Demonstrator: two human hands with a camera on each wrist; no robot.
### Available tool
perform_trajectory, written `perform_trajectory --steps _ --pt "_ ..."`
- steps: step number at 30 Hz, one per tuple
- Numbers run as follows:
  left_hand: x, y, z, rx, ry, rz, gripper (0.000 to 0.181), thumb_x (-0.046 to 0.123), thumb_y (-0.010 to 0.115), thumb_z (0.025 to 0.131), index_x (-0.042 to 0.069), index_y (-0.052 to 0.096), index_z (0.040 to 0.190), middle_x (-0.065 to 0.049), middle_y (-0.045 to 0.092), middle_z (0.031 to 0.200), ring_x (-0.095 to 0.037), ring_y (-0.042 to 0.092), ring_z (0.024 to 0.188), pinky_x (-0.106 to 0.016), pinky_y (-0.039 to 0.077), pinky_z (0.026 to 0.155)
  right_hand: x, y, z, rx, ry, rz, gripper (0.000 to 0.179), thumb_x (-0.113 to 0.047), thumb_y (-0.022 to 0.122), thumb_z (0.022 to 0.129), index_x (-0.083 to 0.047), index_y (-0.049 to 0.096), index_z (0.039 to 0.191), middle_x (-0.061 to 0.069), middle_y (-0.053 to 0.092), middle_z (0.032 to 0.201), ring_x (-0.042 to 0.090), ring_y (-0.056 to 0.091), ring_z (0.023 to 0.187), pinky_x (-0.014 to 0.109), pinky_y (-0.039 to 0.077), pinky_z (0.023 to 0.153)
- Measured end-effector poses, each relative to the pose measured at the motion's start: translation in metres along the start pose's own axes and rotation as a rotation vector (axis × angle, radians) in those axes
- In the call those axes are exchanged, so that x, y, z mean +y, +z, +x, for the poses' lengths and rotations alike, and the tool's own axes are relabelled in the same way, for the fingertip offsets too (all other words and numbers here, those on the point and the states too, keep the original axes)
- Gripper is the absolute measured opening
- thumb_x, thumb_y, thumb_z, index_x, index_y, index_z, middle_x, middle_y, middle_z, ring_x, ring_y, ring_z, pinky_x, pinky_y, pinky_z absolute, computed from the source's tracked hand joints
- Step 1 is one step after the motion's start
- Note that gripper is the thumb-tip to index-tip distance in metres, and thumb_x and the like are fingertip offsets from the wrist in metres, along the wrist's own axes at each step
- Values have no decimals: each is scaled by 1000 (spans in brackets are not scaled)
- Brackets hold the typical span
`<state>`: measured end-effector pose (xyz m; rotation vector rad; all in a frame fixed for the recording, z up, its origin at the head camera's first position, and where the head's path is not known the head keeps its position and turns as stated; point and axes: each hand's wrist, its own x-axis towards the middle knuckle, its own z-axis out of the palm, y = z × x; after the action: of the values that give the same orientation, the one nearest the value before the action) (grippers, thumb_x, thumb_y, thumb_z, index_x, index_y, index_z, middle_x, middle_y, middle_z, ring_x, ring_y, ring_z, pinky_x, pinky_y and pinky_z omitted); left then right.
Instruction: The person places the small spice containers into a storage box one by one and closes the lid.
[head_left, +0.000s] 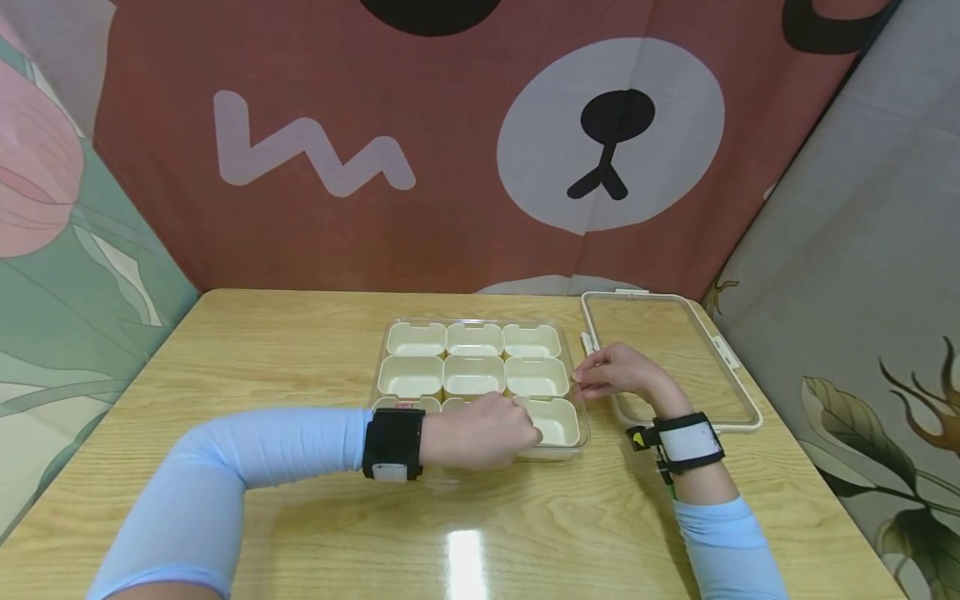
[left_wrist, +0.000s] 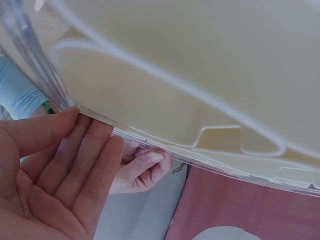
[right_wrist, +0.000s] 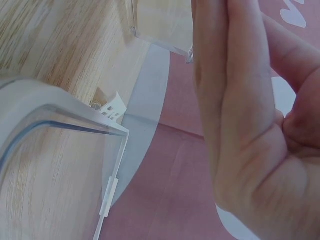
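Observation:
A clear plastic box with rows of cream cups sits on the table. At its front right cup, my left hand reaches across the front row. The left wrist view shows that left hand pinching the cup's rim between thumb and fingers, close to the box's clear wall. My right hand holds the box's right edge with its fingertips. From the right wrist, the long fingers of the right hand extend beside the clear box's corner.
A clear lid with a white frame and side clips lies on the wooden table, right of the box. Behind stands a brown cloth with a bear's face; patterned curtains hang at both sides.

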<state>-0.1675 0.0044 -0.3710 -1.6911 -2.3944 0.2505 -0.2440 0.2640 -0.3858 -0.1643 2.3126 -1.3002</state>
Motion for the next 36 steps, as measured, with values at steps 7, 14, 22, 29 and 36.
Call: perform_trajectory --steps 7,14,22,29,36 --pt "0 2 0 2 6 9 16 7 64 76 23 65 75 10 60 65 -7 56 61 -24 46 49 -1 0 0 -4 -3 12 29 -9 60 92 15 60 107 9 72 83 10 68 72 33 57 74" --pt "1 2 -1 -5 12 0 14 8 64 78 22 66 76 10 61 66 -7 56 59 -24 45 47 0 0 0 -3 1 13 28 -9 60 92 15 60 106 8 71 82 11 68 71 32 57 73" --pt "2 2 -4 9 28 -6 16 7 63 78 22 67 78 10 62 68 -5 57 59 -24 46 47 -1 1 0 5 5 -4 28 -10 61 92 14 61 106 8 71 82 10 68 71 34 57 74" --pt "-2 -5 -12 90 10 -3 14 7 62 80 19 67 85 8 61 73 -7 58 69 -22 49 56 -2 2 1 7 6 -13 29 -11 60 92 14 60 108 9 71 84 10 68 71 31 57 73" --pt "-14 -16 -32 366 -100 -46 4 15 64 85 17 67 85 7 58 74 -9 56 73 -22 49 65 0 -5 -8 34 -55 -115 33 -17 59 93 14 62 105 19 71 89 21 70 77 40 57 74"
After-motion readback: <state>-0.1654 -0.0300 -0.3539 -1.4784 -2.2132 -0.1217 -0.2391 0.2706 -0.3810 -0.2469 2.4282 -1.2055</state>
